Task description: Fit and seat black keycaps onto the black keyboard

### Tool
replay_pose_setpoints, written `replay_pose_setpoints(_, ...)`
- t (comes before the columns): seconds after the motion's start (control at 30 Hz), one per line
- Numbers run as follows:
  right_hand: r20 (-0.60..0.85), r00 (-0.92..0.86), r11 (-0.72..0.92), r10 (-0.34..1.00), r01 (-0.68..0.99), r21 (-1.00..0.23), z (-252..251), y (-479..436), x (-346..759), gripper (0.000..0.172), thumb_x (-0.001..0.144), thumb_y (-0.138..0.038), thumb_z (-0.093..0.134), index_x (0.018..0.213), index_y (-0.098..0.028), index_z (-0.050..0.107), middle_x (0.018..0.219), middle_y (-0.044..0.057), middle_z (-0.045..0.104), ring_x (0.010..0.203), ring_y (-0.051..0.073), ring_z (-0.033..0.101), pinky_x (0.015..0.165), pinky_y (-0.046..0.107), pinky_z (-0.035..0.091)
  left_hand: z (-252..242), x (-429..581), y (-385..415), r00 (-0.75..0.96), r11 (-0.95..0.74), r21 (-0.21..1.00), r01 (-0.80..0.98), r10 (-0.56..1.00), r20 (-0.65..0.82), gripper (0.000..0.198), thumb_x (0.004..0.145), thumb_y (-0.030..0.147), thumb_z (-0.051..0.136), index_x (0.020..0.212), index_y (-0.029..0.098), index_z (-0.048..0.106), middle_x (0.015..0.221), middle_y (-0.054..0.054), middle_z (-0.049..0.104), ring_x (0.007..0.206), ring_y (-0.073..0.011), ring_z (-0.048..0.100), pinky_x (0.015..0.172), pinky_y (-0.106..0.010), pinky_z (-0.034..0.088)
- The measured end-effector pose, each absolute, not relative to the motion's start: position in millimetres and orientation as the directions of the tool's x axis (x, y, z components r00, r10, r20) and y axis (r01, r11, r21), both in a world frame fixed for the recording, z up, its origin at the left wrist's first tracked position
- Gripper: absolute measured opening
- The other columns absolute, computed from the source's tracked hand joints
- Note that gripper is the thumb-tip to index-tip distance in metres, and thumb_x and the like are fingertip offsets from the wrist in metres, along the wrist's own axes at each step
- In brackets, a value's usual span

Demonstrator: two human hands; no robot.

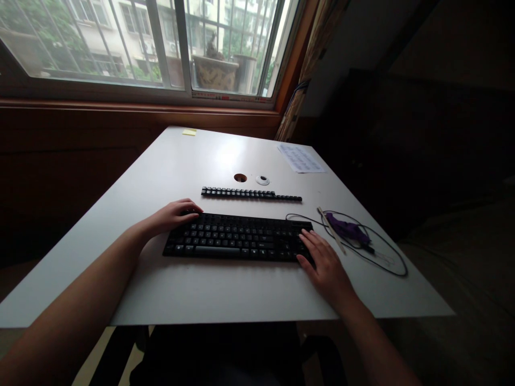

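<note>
A black keyboard lies flat on the white table, its upper rows looking dark and without visible keycaps. My left hand rests at its upper left corner, thumb and fingers bent around the edge. On the right end lies my right hand, fingers stretched over the number pad side and thumb apart at the front edge. Behind the keyboard stand rows of loose black keycaps, lined up side by side.
Right of the keyboard are a black cable, a thin stick and a purple cloth. Printed paper and a yellow note lie at the back. Two round holes, one with a white ring, sit mid-table.
</note>
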State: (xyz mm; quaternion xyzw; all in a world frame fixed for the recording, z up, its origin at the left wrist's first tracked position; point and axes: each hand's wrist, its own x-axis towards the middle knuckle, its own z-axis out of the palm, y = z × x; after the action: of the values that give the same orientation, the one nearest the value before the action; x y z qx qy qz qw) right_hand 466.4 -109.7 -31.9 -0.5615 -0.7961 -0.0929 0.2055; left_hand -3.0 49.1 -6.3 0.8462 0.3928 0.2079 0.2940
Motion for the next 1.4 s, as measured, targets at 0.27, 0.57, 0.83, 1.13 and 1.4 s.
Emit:
replay_pose_setpoints(0.27, 0.412, -0.290, 0.343, 0.864, 0.937, -0.059, -32, -110, 452, 0.069, 0.101, -0.041, 0.046, 0.161, -0.025, 0.016, 0.163, 0.010, 0.032, 0.149, 0.029, 0.032, 0.121, 0.056, 0.028, -6, -3, 48, 0.606, -0.515, 0.664, 0.542, 0.787, 0.117, 0.041, 0.096, 0.055, 0.051, 0.111, 0.023, 0.071, 0.113, -0.008, 0.066, 0.104, -0.0246, 0.062, 0.096, -0.040, 0.051)
replay_pose_setpoints(0.57, 0.390, -0.281, 0.318, 0.877, 0.948, -0.032, -38, -111, 454, 0.067, 0.103, -0.041, 0.042, 0.161, -0.024, 0.013, 0.163, 0.011, 0.032, 0.151, 0.027, 0.029, 0.121, 0.055, 0.028, -8, -3, 50, 0.588, -0.520, 0.645, 0.560, 0.798, 0.134, 0.043, 0.097, 0.056, 0.048, 0.111, 0.023, 0.072, 0.112, -0.008, 0.068, 0.103, -0.0245, 0.064, 0.094, -0.037, 0.051)
replay_pose_setpoints(0.83, 0.376, -0.276, 0.306, 0.884, 0.952, -0.021, -39, -110, 454, 0.068, 0.103, -0.044, 0.041, 0.161, -0.024, 0.012, 0.163, 0.011, 0.031, 0.150, 0.029, 0.029, 0.121, 0.057, 0.027, -11, -3, 56, 0.355, -0.436, 0.661, 0.611, 0.897, 0.264, 0.048, 0.098, 0.056, 0.045, 0.111, 0.019, 0.071, 0.106, -0.009, 0.067, 0.087, -0.0208, 0.068, 0.080, -0.034, 0.055)
replay_pose_setpoints(1.13, 0.392, -0.263, 0.305, 0.882, 0.951, -0.049, -47, -107, 460, 0.065, 0.103, -0.044, 0.040, 0.160, -0.023, 0.018, 0.161, 0.010, 0.035, 0.150, 0.028, 0.031, 0.119, 0.057, 0.030, -8, 9, 71, 0.352, -0.461, 0.532, 0.710, 0.887, 0.299, 0.040, 0.097, 0.043, 0.046, 0.119, 0.019, 0.070, 0.106, -0.008, 0.062, 0.080, -0.0177, 0.064, 0.082, -0.033, 0.054)
replay_pose_setpoints(1.4, 0.417, -0.250, 0.313, 0.874, 0.945, -0.089, -45, -108, 460, 0.063, 0.103, -0.043, 0.041, 0.160, -0.024, 0.022, 0.160, 0.010, 0.037, 0.149, 0.029, 0.033, 0.118, 0.055, 0.034, -15, 11, 99, 0.479, -0.529, 0.226, 0.818, 0.844, 0.242, 0.042, 0.096, 0.031, 0.041, 0.127, 0.022, 0.068, 0.107, -0.010, 0.060, 0.084, -0.0217, 0.063, 0.086, -0.036, 0.053)
